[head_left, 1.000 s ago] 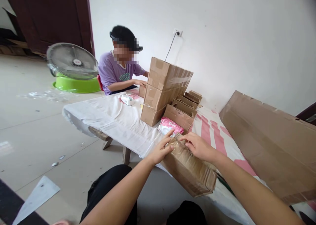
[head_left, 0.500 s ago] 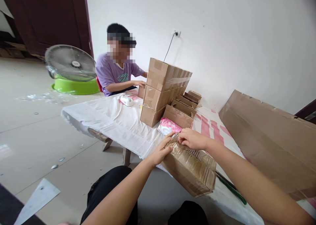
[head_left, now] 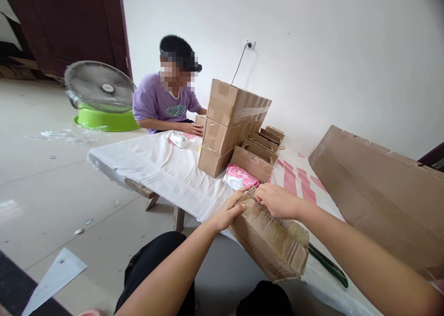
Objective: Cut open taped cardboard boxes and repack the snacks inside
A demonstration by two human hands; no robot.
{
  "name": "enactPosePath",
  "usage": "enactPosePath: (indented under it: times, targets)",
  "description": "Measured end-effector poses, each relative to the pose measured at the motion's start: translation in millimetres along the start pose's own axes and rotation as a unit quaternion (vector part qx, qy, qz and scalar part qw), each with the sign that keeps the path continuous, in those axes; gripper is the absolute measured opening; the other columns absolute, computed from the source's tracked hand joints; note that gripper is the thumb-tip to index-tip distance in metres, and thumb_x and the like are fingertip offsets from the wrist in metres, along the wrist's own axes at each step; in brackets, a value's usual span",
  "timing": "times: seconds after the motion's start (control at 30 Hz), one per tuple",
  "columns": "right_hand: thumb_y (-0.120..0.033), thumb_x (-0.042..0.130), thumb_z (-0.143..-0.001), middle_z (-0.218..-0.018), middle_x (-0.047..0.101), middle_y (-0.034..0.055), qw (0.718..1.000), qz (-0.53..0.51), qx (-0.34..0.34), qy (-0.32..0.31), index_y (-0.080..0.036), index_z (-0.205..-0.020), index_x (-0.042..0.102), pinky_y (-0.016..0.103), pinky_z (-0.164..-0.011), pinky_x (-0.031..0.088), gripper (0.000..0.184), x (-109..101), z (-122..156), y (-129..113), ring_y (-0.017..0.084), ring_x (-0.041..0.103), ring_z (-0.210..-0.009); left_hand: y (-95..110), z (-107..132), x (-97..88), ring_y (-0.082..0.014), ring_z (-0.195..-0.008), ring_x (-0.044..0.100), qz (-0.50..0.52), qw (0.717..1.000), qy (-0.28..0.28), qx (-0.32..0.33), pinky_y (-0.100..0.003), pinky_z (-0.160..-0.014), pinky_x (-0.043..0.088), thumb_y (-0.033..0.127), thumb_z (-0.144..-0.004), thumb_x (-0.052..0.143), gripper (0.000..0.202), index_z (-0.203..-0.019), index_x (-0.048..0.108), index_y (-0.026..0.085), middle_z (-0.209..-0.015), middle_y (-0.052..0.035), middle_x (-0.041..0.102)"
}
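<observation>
A worn cardboard box lies at the near edge of the cloth-covered table, partly overhanging it. Its brown top is creased, with a rough, torn-looking edge. My left hand grips the far left corner, thumb over the top and fingers along the side. At the far end, my right hand is closed with its fingers curled over the box's torn flap edge; the fingertips are partly hidden. Just beyond both hands sits a pink and white soft pack. A dark green-handled tool lies right of the box, partly under my right forearm.
Stacked taped cartons stand mid-table, with several open boxes beside them. Across the table, a person in purple has a hand at a small box. A large cardboard sheet leans at right; a fan stands behind.
My right hand has shifted slightly right along with the flap edge. The box's right-hand flap stands out farther. My left hand stays at its corner. The other person leans farther forward.
</observation>
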State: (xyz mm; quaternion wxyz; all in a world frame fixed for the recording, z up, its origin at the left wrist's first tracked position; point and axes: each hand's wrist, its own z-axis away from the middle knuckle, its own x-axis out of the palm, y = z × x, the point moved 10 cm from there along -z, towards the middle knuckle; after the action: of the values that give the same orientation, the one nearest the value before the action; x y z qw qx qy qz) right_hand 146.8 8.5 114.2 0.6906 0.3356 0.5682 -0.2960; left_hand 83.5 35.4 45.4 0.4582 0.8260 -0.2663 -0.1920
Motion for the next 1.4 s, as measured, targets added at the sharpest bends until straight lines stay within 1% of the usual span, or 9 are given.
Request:
enactPosePath:
  times: [0.27,0.4,0.57,0.73,0.87,0.97,1.1,1.27,1.4]
  targets:
    - [-0.005,0.048,-0.083,-0.085,0.061,0.0031,0.996,-0.046,0.075,0.032,-0.02,-0.085,0.052,0.028,-0.069,0.036,0.016,-7,10,6,0.017,0.053,-0.078,-9,0,-2.1,-0.0296,-0.138,0.035,0.027,0.999,0.019,-0.004,-0.052,-0.117,0.021,0.034,-0.087,0.051,0.049,-0.135,0.051,0.024,-0.15,-0.0066,0.042]
    - [-0.013,0.056,-0.085,-0.09,0.063,0.0048,0.989,-0.097,0.092,0.068,-0.02,-0.095,0.055,0.032,-0.077,0.041,0.012,-8,14,7,0.019,0.056,-0.086,-13,-1,-2.4,-0.0307,-0.138,0.035,0.032,0.999,0.021,-0.005,-0.052,-0.116,0.022,0.034,-0.086,0.052,0.046,-0.131,0.056,0.023,-0.15,-0.0069,0.041]
    - [-0.009,0.049,-0.084,-0.083,0.061,0.0035,0.981,-0.138,0.067,0.118,-0.02,-0.078,0.056,0.032,-0.077,0.043,0.014,-13,21,3,0.018,0.055,-0.081,-12,0,-1.6,-0.0312,-0.138,0.036,0.027,1.0,0.015,-0.005,-0.051,-0.116,0.023,0.037,-0.085,0.053,0.049,-0.132,0.055,0.023,-0.148,-0.0072,0.043]
    - [-0.02,0.047,-0.086,-0.083,0.062,0.0012,0.931,-0.32,0.112,0.138,-0.021,-0.084,0.056,0.03,-0.072,0.045,0.009,-13,43,24,0.016,0.057,-0.078,-10,1,-6.0,-0.0309,-0.135,0.04,0.008,1.0,0.029,-0.005,-0.05,-0.115,0.026,0.038,-0.086,0.051,0.046,-0.129,0.057,0.022,-0.146,-0.008,0.046]
    - [-0.036,0.052,-0.085,-0.077,0.059,-0.0002,0.878,-0.387,0.176,0.218,-0.021,-0.082,0.055,0.029,-0.068,0.045,0.016,-8,91,65,0.015,0.055,-0.073,-9,2,-7.3,-0.0311,-0.135,0.041,-0.014,0.999,0.032,-0.008,-0.051,-0.115,0.027,0.042,-0.087,0.051,0.049,-0.132,0.053,0.022,-0.145,-0.0083,0.047]
    - [-0.044,0.056,-0.081,-0.07,0.057,-0.0024,0.828,-0.421,0.272,0.25,-0.021,-0.081,0.054,0.029,-0.065,0.046,0.023,25,150,99,0.014,0.055,-0.067,-11,4,-8.2,-0.0312,-0.135,0.04,-0.028,0.999,0.04,-0.019,-0.05,-0.115,0.027,0.045,-0.088,0.051,0.051,-0.133,0.053,0.022,-0.145,-0.0085,0.047]
    - [-0.048,0.059,-0.073,-0.059,0.054,-0.005,0.744,-0.44,0.453,0.219,-0.022,-0.076,0.051,0.028,-0.058,0.046,0.028,104,248,124,0.013,0.055,-0.057,-20,5,-11.1,-0.0321,-0.136,0.039,-0.03,0.997,0.066,-0.036,-0.049,-0.117,0.024,0.048,-0.086,0.052,0.055,-0.132,0.052,0.019,-0.143,-0.009,0.05]
    - [-0.037,0.062,-0.07,-0.049,0.052,-0.0072,0.671,-0.421,0.586,0.171,-0.022,-0.068,0.049,0.021,-0.044,0.037,0.02,187,347,114,0.01,0.051,-0.044,-30,3,-13.9,-0.0335,-0.134,0.041,-0.023,0.993,0.1,-0.049,-0.049,-0.116,0.027,0.05,-0.083,0.053,0.057,-0.129,0.054,0.016,-0.14,-0.0088,0.053]
    - [-0.026,0.062,-0.071,-0.046,0.054,-0.0075,0.646,-0.399,0.637,0.134,-0.022,-0.066,0.048,0.019,-0.044,0.036,0.015,235,383,104,0.009,0.051,-0.042,-33,2,-14.7,-0.0328,-0.132,0.043,-0.044,0.991,0.116,-0.049,-0.048,-0.115,0.029,0.05,-0.083,0.051,0.055,-0.127,0.055,0.017,-0.137,-0.0081,0.055]
